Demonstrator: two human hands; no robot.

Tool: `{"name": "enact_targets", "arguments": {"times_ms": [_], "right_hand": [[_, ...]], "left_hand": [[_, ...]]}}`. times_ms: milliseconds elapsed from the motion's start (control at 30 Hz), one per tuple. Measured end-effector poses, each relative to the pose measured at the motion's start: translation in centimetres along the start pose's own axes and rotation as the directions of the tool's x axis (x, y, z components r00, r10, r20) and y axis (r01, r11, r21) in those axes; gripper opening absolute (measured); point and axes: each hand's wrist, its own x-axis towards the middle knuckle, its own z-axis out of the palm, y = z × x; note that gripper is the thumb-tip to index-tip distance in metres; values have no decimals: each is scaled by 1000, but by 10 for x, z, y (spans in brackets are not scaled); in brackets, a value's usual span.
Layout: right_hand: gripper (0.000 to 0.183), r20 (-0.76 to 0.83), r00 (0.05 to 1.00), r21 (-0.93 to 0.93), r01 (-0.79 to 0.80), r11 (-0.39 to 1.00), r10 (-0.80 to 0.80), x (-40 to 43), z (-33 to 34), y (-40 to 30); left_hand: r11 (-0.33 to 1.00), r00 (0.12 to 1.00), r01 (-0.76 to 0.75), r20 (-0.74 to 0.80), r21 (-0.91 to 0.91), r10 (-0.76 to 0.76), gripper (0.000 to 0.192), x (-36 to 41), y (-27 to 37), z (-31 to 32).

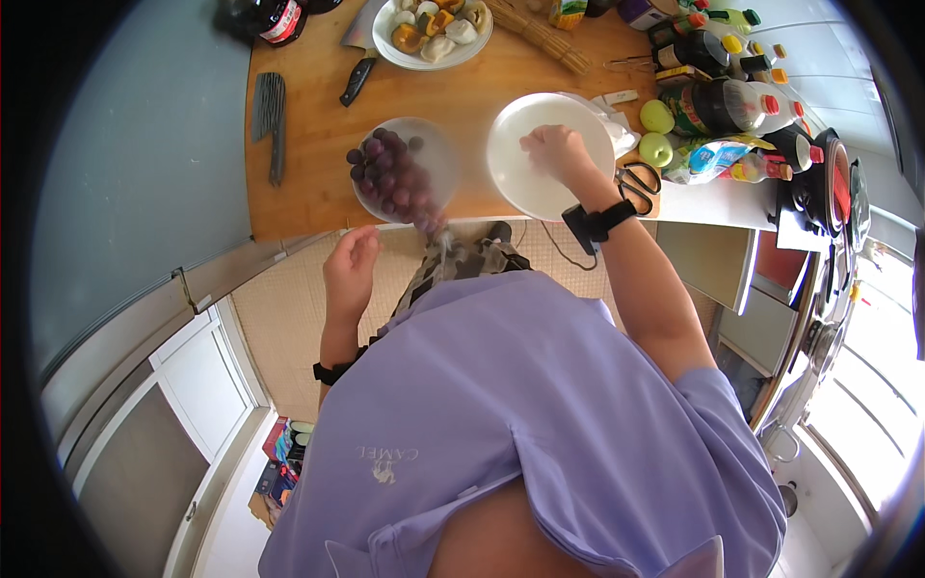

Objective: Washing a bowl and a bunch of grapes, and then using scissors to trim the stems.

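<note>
Over a round white plate (517, 184) on the wooden counter, my right hand (562, 153) is held with curled fingers. Its fingertips are blurred, so whether anything is in them cannot be made out. My left hand (350, 271) hovers by the counter's front edge, loosely curled with nothing visible in it. Just beyond it, a bunch of dark purple grapes (390, 173) lies on a pale, partly transparent plate (426, 134). The bunch's lower end reaches over the plate's near rim, and one loose grape (416, 144) sits apart on the plate.
A cleaver (270, 123) lies at left; another knife (355, 81) points toward a plate of cut squash and dumplings (433, 59). Black-handled scissors (639, 184), two green apples (656, 134) and several bottles (723, 101) are at right. A bamboo mat (542, 36) lies behind.
</note>
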Motion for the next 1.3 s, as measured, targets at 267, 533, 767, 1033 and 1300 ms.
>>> {"name": "enact_targets", "arguments": {"times_ms": [267,533,767,1033,1300], "right_hand": [[14,-25,981,80,195,978,-194,-16,42,-9],[13,-166,921,436,-251,864,352,-2,12,11],[26,-191,898,459,-275,845,396,31,9,-1],[18,61,924,602,-336,724,378,-2,-15,-28],[31,-125,989,463,-8,886,74,-18,23,-3]], "left_hand": [[1000,999,-1,38,-12,2,25,6,3,3],[999,1000,1,15,-36,0,24,4,0,2],[1000,1000,23,12,4,-23,21,3,6,4],[1000,1000,-3,12,-23,4,23,1,-3,0],[1000,1000,4,30,27,-5,23,4,-2,3]]}}
